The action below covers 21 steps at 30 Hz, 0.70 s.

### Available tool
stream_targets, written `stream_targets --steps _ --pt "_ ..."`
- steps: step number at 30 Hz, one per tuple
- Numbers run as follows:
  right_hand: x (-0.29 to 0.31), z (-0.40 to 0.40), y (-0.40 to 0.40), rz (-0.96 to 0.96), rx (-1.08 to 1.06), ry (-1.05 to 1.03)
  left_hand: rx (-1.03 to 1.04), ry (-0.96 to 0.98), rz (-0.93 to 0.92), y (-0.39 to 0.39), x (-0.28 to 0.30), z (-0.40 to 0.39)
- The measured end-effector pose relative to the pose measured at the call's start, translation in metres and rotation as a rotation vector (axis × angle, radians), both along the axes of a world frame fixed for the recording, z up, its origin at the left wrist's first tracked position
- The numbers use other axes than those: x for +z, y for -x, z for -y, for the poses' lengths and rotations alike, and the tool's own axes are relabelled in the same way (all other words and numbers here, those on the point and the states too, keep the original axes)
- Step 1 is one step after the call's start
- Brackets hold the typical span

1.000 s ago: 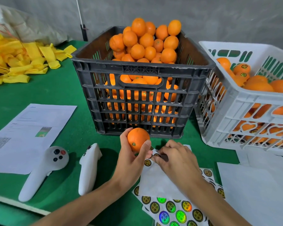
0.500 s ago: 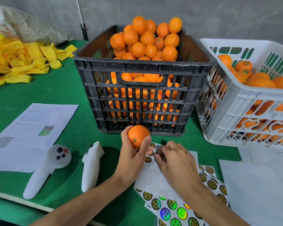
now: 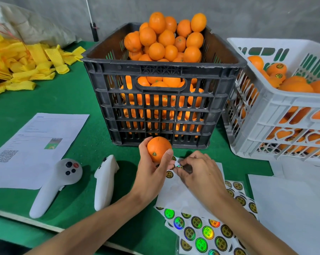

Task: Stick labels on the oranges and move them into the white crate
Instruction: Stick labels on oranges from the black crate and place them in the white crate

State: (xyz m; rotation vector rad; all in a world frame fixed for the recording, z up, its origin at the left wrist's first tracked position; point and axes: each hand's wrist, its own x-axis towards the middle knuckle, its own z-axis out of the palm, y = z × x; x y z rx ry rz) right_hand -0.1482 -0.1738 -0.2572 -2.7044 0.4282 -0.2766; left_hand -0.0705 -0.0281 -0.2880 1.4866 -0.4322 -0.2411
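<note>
A: Item one, nearest?
B: Label sheets (image 3: 201, 230), glossy round stickers, lying flat on the green table (image 3: 78, 103) at the near right.
A: Hands?
B: Right hand (image 3: 198, 173), fingers curled, pinching one label (image 3: 179, 166) at the sheet's far edge. Left hand (image 3: 151, 173) wrapped round an orange (image 3: 158, 148), held just clear of the table beside that label.
A: Handling?
B: Orange: likely firm, moderately heavy, waxy; cup it round the middle. Label: thin, limp, tacky; take it by the rim only.
A: Farther back?
B: Black crate (image 3: 163, 100), heaped with oranges. White crate (image 3: 277, 115) to its right, part filled, some fruit already labelled.
</note>
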Motion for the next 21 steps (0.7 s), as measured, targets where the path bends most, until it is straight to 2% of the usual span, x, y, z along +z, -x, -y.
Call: stream_targets --steps 8,10,14,16,21 --pt "0.008 -0.008 0.008 0.016 0.017 0.097 -0.002 -0.02 0.02 0.0 0.001 0.0" --pt "0.011 -0.005 0.007 0.113 -0.008 -0.084 -0.009 -0.027 0.02 -0.001 0.002 0.001" --pt "0.019 0.0 0.002 0.427 0.018 -0.688 -0.031 -0.042 0.045 -0.001 0.003 0.0" --pt "0.021 -0.004 0.0 0.486 0.039 -0.795 -0.05 -0.033 0.043 0.001 0.004 0.0" --pt "0.017 -0.008 -0.003 0.549 0.082 -0.85 -0.065 0.053 -0.004 0.005 0.016 -0.001"
